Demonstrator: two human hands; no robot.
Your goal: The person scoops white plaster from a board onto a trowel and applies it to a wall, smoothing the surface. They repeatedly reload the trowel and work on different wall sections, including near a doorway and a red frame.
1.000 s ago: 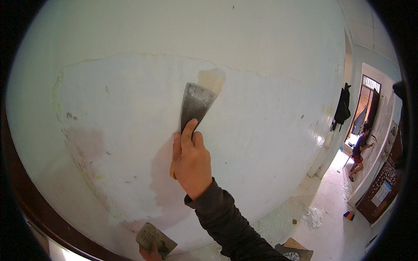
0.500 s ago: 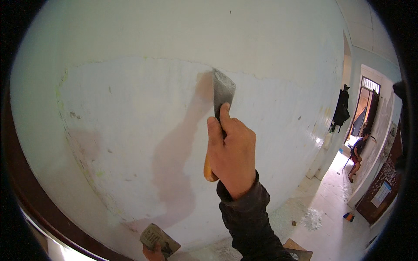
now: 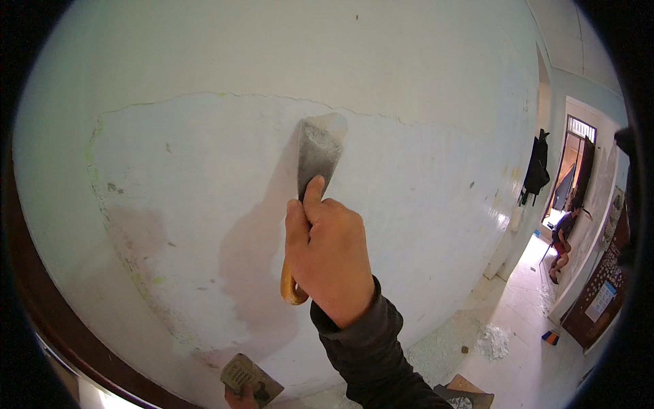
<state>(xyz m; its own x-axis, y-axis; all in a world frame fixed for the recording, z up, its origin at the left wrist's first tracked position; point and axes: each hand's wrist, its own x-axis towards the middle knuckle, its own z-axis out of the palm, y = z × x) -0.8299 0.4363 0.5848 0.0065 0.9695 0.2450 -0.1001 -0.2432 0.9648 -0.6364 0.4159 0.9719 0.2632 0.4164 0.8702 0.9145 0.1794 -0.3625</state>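
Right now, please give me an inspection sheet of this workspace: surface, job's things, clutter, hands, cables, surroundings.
Surface: wall, pale, with a large scraped patch.
Job's things: putty knife, blade flat against the wall; second flat tool at the lower edge.
Clutter: white debris on the floor.
Hands: right hand grips the knife's wooden handle; left hand barely visible, under the flat tool.
Cables: nothing seen.
Surroundings: doorway, dark garment hanging, another person crouched.
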